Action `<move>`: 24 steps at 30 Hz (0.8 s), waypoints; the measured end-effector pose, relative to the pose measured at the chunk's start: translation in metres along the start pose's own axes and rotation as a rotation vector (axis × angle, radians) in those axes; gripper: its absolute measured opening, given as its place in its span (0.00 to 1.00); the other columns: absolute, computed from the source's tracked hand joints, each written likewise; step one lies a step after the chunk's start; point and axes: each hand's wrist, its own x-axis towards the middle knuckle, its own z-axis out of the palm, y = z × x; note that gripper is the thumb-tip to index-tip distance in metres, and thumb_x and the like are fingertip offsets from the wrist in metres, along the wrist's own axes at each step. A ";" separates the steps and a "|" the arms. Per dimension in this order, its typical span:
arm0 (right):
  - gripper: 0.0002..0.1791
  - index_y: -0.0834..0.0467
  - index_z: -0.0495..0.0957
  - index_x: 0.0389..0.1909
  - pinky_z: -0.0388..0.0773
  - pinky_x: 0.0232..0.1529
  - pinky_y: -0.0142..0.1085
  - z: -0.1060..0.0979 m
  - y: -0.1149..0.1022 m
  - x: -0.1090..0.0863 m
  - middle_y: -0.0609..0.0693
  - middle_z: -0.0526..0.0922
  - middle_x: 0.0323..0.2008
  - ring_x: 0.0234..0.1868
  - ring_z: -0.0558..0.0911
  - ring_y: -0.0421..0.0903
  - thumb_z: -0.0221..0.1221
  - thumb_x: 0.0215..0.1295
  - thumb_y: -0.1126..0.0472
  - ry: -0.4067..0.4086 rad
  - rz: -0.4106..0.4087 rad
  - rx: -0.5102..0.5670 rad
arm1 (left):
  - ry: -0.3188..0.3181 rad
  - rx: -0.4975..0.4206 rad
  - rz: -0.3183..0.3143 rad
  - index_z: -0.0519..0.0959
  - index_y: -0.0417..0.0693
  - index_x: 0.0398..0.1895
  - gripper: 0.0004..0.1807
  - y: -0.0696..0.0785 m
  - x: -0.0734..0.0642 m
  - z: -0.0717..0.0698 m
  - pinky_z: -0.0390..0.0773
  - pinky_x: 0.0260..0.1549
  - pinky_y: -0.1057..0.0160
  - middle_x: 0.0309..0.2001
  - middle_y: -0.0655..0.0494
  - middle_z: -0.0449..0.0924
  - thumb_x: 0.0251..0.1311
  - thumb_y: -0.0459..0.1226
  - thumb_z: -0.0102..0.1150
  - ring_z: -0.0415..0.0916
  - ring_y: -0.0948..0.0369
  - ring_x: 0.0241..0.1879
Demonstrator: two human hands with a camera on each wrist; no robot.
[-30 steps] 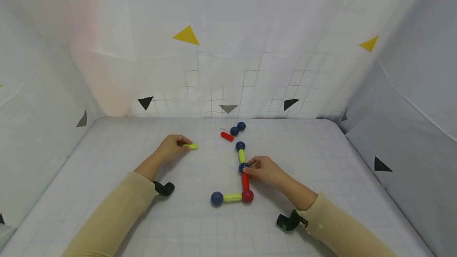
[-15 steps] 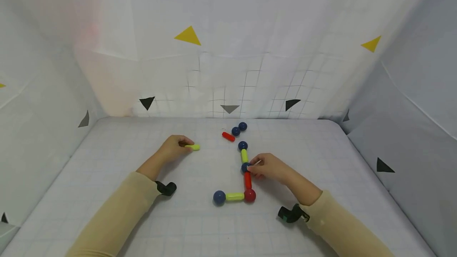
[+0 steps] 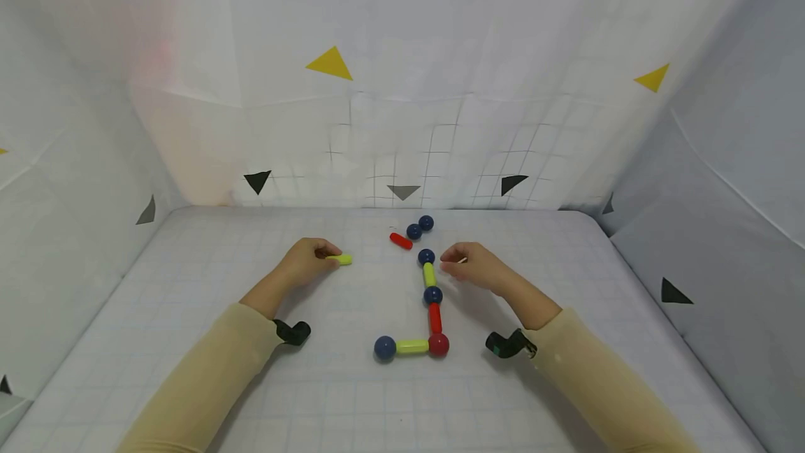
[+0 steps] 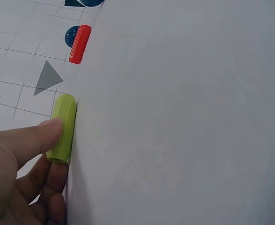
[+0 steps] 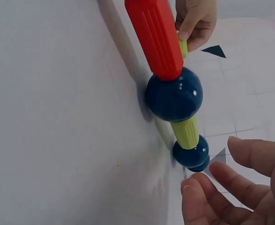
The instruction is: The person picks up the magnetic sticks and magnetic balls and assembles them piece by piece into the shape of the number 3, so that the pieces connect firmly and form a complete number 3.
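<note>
My left hand [image 3: 306, 261] pinches a short yellow-green ribbed rod [image 4: 64, 126] between thumb and fingers, low at the table's surface. To its right lies an L-shaped chain of balls and rods: a blue ball [image 3: 385, 348], a yellow-green rod [image 3: 412, 347], a red ball [image 3: 438, 345] at the corner, a red rod [image 3: 435, 318], a middle blue ball [image 3: 432, 296], another yellow-green rod [image 3: 429, 275] and a far blue ball [image 3: 426, 257]. My right hand [image 3: 474, 264] is just right of that far ball, fingers loosely bent and holding nothing; the right wrist view shows a gap between thumb and fingers.
Beyond the chain, a loose red rod [image 3: 400, 241] lies near two blue balls, the nearer one [image 3: 414, 231] beside the farther one [image 3: 426, 223]. White sheets with triangle marks stand behind and at both sides of the white table [image 3: 314, 397].
My right hand has let go of the middle blue ball and moved away along the chain, to beside the far ball. The left hand stays in place with its rod.
</note>
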 end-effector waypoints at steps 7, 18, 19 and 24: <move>0.19 0.57 0.78 0.57 0.80 0.50 0.41 0.000 0.001 0.018 0.53 0.79 0.53 0.50 0.79 0.50 0.61 0.70 0.53 0.029 -0.011 0.009 | -0.001 -0.008 -0.003 0.84 0.49 0.50 0.11 0.003 0.001 0.001 0.73 0.53 0.52 0.51 0.50 0.80 0.66 0.39 0.65 0.73 0.53 0.51; 0.20 0.56 0.79 0.57 0.79 0.50 0.41 0.013 -0.001 0.041 0.53 0.80 0.53 0.49 0.79 0.49 0.63 0.68 0.52 0.039 0.009 0.025 | 0.001 -0.008 0.036 0.83 0.48 0.50 0.12 0.010 0.002 0.008 0.73 0.53 0.53 0.51 0.51 0.82 0.67 0.39 0.64 0.75 0.53 0.51; 0.21 0.56 0.79 0.58 0.79 0.51 0.42 0.014 -0.002 0.042 0.53 0.80 0.54 0.50 0.79 0.49 0.63 0.68 0.52 0.042 0.009 0.021 | 0.001 -0.010 0.043 0.84 0.48 0.50 0.11 0.011 0.002 0.009 0.73 0.54 0.53 0.51 0.51 0.82 0.67 0.39 0.64 0.75 0.53 0.51; 0.21 0.54 0.80 0.58 0.78 0.55 0.44 0.017 -0.004 0.046 0.52 0.81 0.54 0.53 0.78 0.50 0.65 0.67 0.52 0.043 0.029 0.035 | -0.002 -0.018 0.095 0.84 0.46 0.50 0.11 0.018 0.004 0.017 0.74 0.56 0.52 0.50 0.50 0.83 0.67 0.38 0.63 0.77 0.53 0.52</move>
